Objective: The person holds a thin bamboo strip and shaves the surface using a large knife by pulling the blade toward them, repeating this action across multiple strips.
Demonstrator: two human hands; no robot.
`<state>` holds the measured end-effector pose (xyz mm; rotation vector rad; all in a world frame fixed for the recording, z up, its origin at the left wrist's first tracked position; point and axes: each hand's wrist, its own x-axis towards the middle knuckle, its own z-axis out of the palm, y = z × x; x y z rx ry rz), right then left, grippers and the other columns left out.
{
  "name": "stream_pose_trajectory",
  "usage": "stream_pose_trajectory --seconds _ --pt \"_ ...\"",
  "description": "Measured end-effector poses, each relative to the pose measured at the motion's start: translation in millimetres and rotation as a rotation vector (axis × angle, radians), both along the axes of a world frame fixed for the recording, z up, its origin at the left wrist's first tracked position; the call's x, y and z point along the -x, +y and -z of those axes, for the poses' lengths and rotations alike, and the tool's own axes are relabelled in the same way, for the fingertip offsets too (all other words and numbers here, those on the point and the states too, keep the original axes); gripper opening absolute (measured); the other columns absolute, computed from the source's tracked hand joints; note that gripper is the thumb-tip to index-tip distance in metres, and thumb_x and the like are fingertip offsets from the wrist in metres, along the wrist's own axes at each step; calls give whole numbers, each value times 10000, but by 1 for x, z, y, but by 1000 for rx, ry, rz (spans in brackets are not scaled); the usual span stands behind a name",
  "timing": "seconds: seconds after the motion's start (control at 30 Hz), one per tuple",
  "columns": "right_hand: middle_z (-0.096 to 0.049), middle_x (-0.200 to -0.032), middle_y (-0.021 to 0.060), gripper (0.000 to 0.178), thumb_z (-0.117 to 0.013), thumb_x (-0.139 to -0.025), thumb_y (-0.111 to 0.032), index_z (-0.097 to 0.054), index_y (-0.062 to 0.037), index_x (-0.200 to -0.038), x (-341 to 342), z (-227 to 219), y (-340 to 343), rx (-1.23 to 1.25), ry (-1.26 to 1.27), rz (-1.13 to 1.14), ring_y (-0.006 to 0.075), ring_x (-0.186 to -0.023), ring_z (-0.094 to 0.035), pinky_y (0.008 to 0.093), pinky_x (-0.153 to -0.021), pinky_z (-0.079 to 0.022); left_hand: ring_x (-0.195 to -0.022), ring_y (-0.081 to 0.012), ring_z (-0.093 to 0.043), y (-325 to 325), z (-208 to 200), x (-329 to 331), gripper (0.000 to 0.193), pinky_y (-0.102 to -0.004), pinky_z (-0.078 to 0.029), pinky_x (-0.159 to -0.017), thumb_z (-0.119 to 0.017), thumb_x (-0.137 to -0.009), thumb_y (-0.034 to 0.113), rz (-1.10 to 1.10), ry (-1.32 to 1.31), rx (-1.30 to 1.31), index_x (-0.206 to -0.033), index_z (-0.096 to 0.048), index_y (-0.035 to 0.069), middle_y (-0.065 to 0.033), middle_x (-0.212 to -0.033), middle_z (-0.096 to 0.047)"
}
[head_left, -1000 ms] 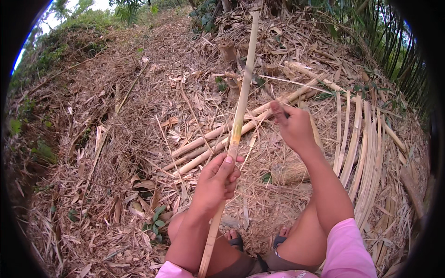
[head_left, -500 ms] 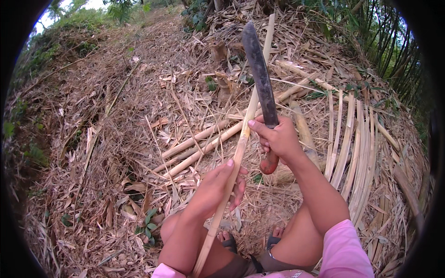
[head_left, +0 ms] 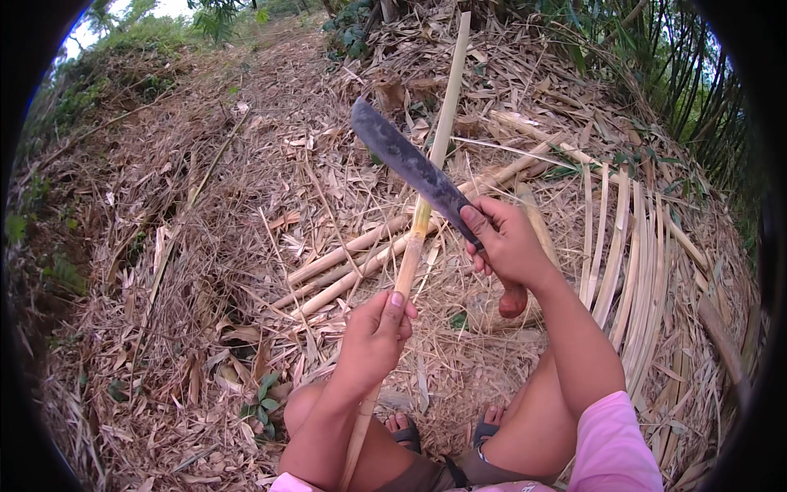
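My left hand (head_left: 377, 334) is closed round a long split bamboo strip (head_left: 448, 107), which slants from my lap up and away from me. A darker node ring crosses the strip a little beyond that hand. In my right hand (head_left: 510, 244) is a machete (head_left: 406, 160) with a dark, worn blade and a reddish wooden handle end showing below the fist. The blade points to the upper left and crosses over the strip just past the node. Whether its edge touches the strip, I cannot tell.
Several bamboo strips (head_left: 623, 246) lean in a row at the right on a bamboo pole. Bamboo poles (head_left: 352, 283) lie on the leaf litter ahead, near cut stumps (head_left: 389, 92). My sandalled feet (head_left: 403, 430) are below. A bamboo clump (head_left: 697, 107) stands at the far right.
The machete has swung from nearly upright to slanting left across the strip. My left hand has closed on the strip, slightly lower, and the strip's far end has shifted left.
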<state>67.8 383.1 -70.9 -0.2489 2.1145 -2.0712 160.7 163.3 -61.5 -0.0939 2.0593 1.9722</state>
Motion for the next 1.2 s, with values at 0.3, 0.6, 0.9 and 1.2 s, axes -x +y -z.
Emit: stream_pose_trajectory --seconds 0.3,0.6,0.9,1.2 --pt "-561 -596 11 294 -556 -1003 -289 -633 -19 -914 -4 -1 -8 -187 222 79 66 -493 -527 229 -442 -402 -552 -72 -448 1 4 -4 330 -247 -376 -516 -414 -1057 243 -55 174 234 -872 -580 26 -1 -624 -504" --pt "-568 -557 27 259 -604 -975 -234 -651 -15 -845 -7 -9 -9 -121 155 111 85 -484 -540 273 -470 -408 -550 -71 -443 3 -1 -5 313 -250 -370 -514 -415 -1055 216 -60 169 242 -866 -572 23 -2 -613 -497" --pt "-550 -567 -7 235 -588 -985 -211 -664 -10 -891 -11 -3 -17 -241 311 72 58 -500 -505 259 -459 -399 -551 -78 -451 2 -3 -3 308 -257 -374 -515 -416 -1054 209 -75 202 244 -871 -574 19 -5 -615 -499" --pt "-576 -573 51 214 -615 -962 -204 -648 -9 -879 -16 -14 -18 -325 347 98 112 -476 -518 309 -473 -411 -533 -86 -449 -1 -2 -3 302 -272 -371 -503 -414 -1053 208 -82 230 285 -890 -583 17 -12 -596 -489"
